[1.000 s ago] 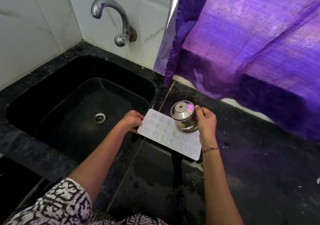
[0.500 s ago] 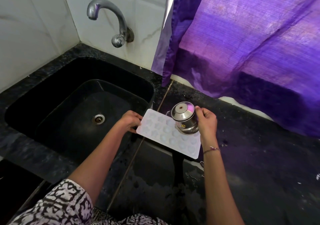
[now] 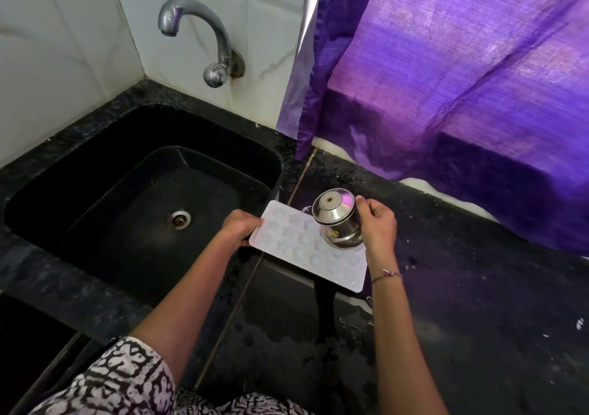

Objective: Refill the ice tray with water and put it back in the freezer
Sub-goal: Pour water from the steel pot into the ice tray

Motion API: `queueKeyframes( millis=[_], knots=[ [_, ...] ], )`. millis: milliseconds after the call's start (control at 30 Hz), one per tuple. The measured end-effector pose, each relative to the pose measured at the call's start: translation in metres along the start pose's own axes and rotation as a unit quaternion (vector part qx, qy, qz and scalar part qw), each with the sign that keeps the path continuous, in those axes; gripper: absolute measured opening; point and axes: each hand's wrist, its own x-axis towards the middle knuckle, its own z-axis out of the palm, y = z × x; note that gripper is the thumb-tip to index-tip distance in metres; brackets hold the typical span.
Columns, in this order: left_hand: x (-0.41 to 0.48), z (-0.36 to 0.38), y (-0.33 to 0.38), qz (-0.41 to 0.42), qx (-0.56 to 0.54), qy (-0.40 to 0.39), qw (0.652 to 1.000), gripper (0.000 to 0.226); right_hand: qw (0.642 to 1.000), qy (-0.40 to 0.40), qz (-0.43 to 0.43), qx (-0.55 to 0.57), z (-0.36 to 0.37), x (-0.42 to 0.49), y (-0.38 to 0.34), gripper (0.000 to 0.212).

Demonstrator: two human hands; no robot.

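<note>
A white ice tray [image 3: 296,245] with round cells lies on the black counter just right of the sink. My left hand [image 3: 239,225] grips its left end. My right hand [image 3: 376,223] holds a small steel pot [image 3: 338,220] tilted over the tray's far half, its mouth toward the tray's far left corner. A thin trickle shows at the pot's lip. Several cells glisten with water.
The black sink [image 3: 95,172] with its drain [image 3: 178,218] is to the left, and a steel tap [image 3: 204,38] juts from the tiled wall above it. A purple curtain [image 3: 462,73] hangs over the back right of the wet black counter [image 3: 478,303].
The pot stays tilted over the tray's far half with only a slight shift. Both hands keep their grips. My head has moved a little, shifting the view.
</note>
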Motion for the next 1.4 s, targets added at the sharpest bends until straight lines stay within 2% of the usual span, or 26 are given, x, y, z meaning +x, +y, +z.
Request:
queueKeyframes(
  millis=[400,500,800,933,1133,1400],
  knots=[
    [0.007,0.001,-0.008,-0.001,-0.030,0.022,0.999,0.004,0.997,-0.004,0.038,0.062,-0.007,0.002,0.006,0.039],
    [0.008,0.001,-0.008,0.001,-0.019,0.025,1.000,0.008,0.997,0.002,0.041,0.070,-0.012,0.003,0.009,0.042],
    [0.005,0.002,-0.006,-0.005,-0.024,0.017,1.000,0.014,0.998,0.016,0.041,0.055,-0.024,0.004,0.015,0.040],
    [0.004,0.002,-0.005,-0.003,-0.019,0.014,1.000,0.006,0.998,0.016,0.036,0.047,-0.025,0.003,0.016,0.039],
    [0.003,0.002,-0.004,-0.001,-0.015,0.017,1.000,0.016,0.999,0.018,0.034,0.038,-0.024,0.004,0.016,0.043],
    [0.002,0.001,-0.004,0.001,-0.013,0.018,1.000,0.015,0.999,0.013,0.027,0.021,-0.024,0.003,0.017,0.043]
  ],
)
